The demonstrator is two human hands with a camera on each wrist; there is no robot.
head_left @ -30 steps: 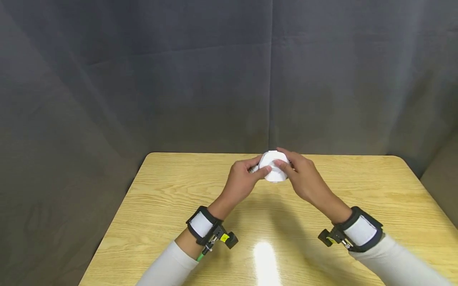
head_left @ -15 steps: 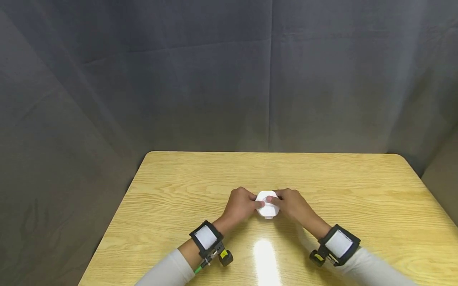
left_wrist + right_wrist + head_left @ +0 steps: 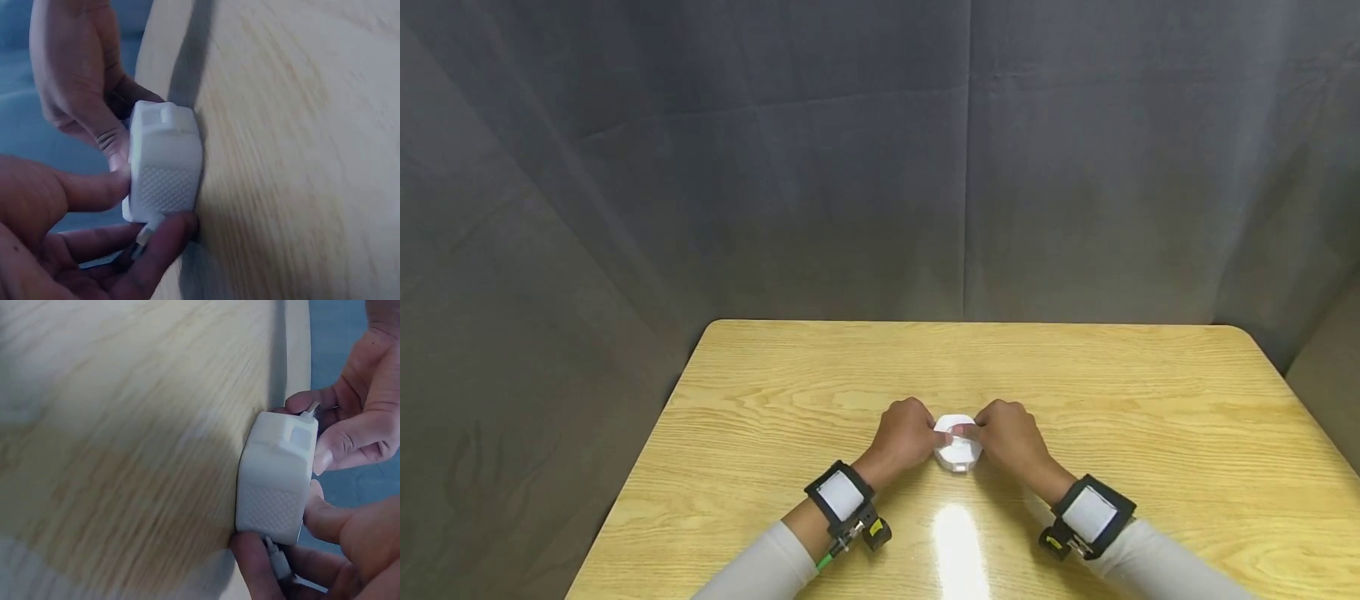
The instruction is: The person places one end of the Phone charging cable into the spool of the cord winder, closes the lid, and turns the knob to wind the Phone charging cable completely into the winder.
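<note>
A small white plastic block (image 3: pixel 957 450) with a textured side and metal prongs rests on the wooden table (image 3: pixel 760 392), held from both sides. My left hand (image 3: pixel 908 435) grips its left side, thumb on top and fingers curled beneath. My right hand (image 3: pixel 1009 437) pinches its right side the same way. In the left wrist view the white block (image 3: pixel 165 164) sits against the table top with my left hand's fingers (image 3: pixel 156 244) under it. From the right wrist camera the white block (image 3: pixel 275 478) shows a metal prong by my right hand's fingers (image 3: pixel 256 565).
A dark grey curtain (image 3: pixel 880 158) hangs behind and beside the table. The table's far edge (image 3: pixel 970 322) and rounded corners are in view. Each forearm carries a black and white wrist strap (image 3: pixel 838 498) with a small camera.
Both hands have brought the white block down and toward me, from raised over the far middle of the table to resting on the table near its centre. The grip stays two-handed.
</note>
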